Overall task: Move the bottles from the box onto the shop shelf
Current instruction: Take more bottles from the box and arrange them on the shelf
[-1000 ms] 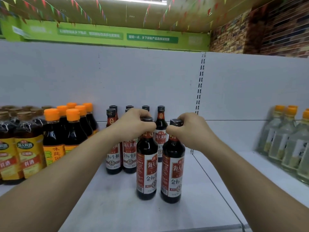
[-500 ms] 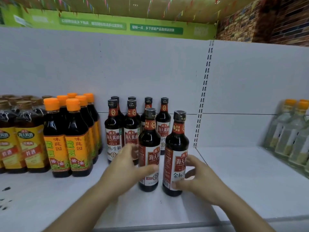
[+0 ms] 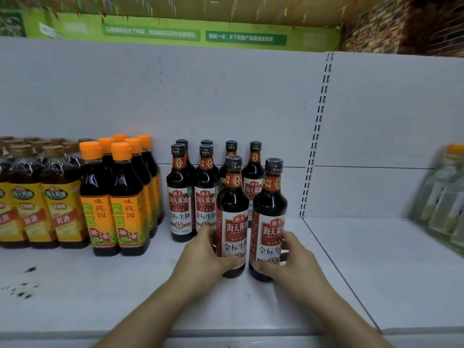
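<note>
"What sort of place am I seeing?"
"A shop. I've got a white metal shelf (image 3: pixel 389 272) with a slotted upright (image 3: pixel 315 136), and rows of identical soy sauce bottles (image 3: pixel 179 194) beside orange-capped bottles (image 3: pixel 99 197)."
"Overhead?"
"A green banner (image 3: pixel 246 38) and coloured pennants (image 3: pixel 147 7)."

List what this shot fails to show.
Head view only:
Box: outside the frame.
Clear bottles: blurred, cut by right edge.
Back-row bottles: labels hidden behind front-left bottle and front-right bottle.
Their lower labels: covered by left hand and right hand.
</note>
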The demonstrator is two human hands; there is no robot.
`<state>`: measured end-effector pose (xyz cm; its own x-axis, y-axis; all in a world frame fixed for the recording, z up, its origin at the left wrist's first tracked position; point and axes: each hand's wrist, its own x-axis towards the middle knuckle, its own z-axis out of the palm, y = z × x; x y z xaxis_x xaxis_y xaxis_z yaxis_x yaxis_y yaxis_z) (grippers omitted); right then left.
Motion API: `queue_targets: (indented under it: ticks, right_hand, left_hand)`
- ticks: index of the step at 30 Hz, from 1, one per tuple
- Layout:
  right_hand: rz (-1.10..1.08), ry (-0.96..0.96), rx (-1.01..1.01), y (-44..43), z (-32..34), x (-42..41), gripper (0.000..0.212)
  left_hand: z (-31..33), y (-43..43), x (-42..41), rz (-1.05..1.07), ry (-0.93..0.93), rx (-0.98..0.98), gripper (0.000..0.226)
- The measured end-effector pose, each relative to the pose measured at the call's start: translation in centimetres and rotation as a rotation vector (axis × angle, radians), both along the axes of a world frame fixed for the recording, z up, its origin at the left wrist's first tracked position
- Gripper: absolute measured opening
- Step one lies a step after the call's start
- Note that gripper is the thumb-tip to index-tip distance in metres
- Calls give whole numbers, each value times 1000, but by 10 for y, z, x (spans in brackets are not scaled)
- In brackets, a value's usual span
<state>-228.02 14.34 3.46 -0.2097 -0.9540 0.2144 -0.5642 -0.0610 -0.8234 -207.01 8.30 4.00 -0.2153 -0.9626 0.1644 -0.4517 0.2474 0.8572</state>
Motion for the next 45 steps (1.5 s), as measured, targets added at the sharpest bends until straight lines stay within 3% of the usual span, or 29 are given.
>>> queue_targets:
  ticks: [6,13,25,34,45]
  right_hand:
    - [-48,17,-17,-14,-4,2,62]
    - [-62,13,-18,-27,-5,1,62]
    - [-100,40,-1,-47,-7,-2,68]
    - [-158,66,37,-65,-1,-1,59]
    - [-173,109,54,-85,1,2,55]
  left_hand:
    - [-8,-16,0,-39,63,39,66]
    - [-7,-22,-1,-60,13,-25,45]
    - [-5,-31,-18,112,-72,-59,42]
    - [-3,-43,-24,168,-315,-138,33]
    - [7,-52,-35,212,-718,-290,42]
